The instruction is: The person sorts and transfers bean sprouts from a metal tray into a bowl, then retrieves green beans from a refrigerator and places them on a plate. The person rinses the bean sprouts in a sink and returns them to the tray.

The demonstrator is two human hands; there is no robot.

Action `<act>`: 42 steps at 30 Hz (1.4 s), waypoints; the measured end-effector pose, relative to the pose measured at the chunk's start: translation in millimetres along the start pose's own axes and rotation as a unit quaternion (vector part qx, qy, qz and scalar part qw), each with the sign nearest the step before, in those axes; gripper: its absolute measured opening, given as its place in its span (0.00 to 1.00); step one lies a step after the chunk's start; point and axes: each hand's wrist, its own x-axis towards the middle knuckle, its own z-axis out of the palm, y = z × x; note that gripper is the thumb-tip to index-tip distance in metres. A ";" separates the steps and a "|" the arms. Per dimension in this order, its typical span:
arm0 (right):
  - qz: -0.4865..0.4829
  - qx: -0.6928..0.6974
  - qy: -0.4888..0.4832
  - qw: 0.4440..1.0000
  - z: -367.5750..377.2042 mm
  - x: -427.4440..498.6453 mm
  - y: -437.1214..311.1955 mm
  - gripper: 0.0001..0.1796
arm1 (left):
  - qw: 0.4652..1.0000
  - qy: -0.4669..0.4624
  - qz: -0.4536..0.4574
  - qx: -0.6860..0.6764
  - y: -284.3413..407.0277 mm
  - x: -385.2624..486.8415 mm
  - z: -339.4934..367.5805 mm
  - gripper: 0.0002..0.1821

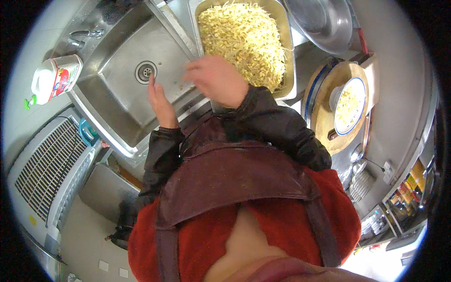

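Over the stainless steel sink basin (123,91), my left hand (162,105) is raised with its fingers extended and nothing seen in it. My right hand (215,81) is blurred, back up, between the sink and a deep metal tray (290,70). Its fingers are loosely spread towards the sink, and no object shows in them; the palm is hidden. Bean sprouts (243,42) are heaped in the tray, close beyond my right wrist. Below and left of the right fingers, the round drain (146,72) shows in the basin floor.
A chrome faucet (86,34) and a white plastic jug (58,79) stand at the sink's left. On the right, a blue-rimmed bowl (348,105) with sprouts sits tilted in view on a round wooden chopping block (322,102). A large metal basin (322,21) is behind it.
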 end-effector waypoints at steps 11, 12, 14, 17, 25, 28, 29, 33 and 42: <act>0.192 -0.089 -0.013 0.977 10.3 1.5 106.8 0.06 | 0.997 -0.059 -0.001 0.047 -34.3 14.7 4.9 0.28; 0.196 -0.065 0.001 0.979 4.7 2.3 104.3 0.06 | 0.996 -0.079 -0.017 0.027 -27.5 11.9 10.3 0.28; 0.230 -0.013 0.025 0.973 -8.6 8.7 98.1 0.06 | 0.991 -0.121 -0.045 -0.032 -13.9 2.1 23.7 0.30; 0.285 0.080 0.116 0.948 -19.6 20.9 77.1 0.06 | 0.967 -0.240 -0.065 -0.063 2.3 -20.0 45.0 0.32; 0.075 0.318 0.080 0.942 36.0 62.4 -26.2 0.23 | 0.901 -0.373 0.111 0.193 -13.5 -27.1 62.6 0.30; -0.029 0.365 0.282 0.887 21.0 85.4 -35.2 0.13 | 0.892 -0.342 0.158 0.252 -38.1 -6.2 59.7 0.30; -0.070 0.407 0.317 0.854 18.5 93.7 -38.2 0.14 | 0.887 -0.329 0.180 0.269 -42.8 0.6 60.6 0.30; 0.182 0.265 -0.104 0.941 31.0 75.8 -43.8 0.17 | 0.885 -0.235 0.222 0.335 -56.5 33.9 59.6 0.29; 0.332 0.099 0.437 0.830 -65.9 -312.2 -92.3 0.20 | 0.808 -0.001 0.348 0.476 -24.9 48.2 26.0 0.24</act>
